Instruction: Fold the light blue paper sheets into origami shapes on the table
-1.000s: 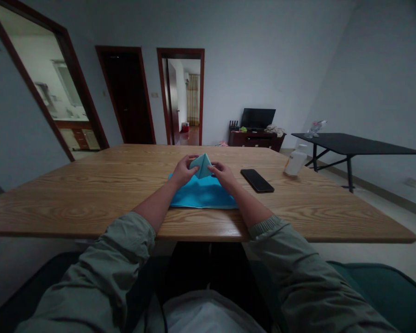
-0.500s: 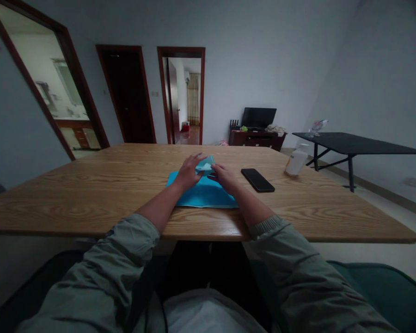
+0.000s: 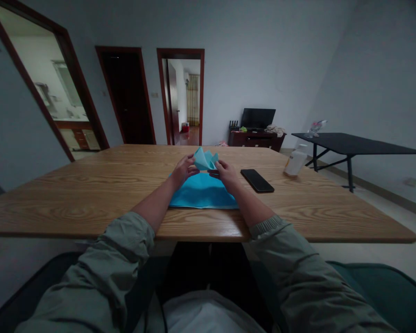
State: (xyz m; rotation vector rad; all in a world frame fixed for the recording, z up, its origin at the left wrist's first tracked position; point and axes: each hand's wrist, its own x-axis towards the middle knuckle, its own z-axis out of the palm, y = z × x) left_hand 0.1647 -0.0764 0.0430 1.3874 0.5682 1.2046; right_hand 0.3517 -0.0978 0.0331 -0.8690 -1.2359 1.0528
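A folded piece of light-blue paper (image 3: 205, 159), with pointed corners standing up, is held between my two hands above the table. My left hand (image 3: 184, 170) pinches its left edge. At its right edge, the thumb and fingers of my right hand (image 3: 226, 174) are closed on the paper. Below both hands a bright blue sheet (image 3: 204, 194) lies flat near the table's front edge; my right wrist and forearm cover part of its right side.
On the wooden table (image 3: 100, 194), a black phone (image 3: 257, 180) lies right of my right hand. Farther right stands a translucent bottle (image 3: 296, 161) with a white cap. Beyond are a black table (image 3: 360, 143) and a television (image 3: 258, 119) on a dark cabinet (image 3: 256, 138).
The folded paper has opened out and its points now stand up. My left hand has shifted left and turned from covering the paper to holding its left edge. My right hand has barely moved.
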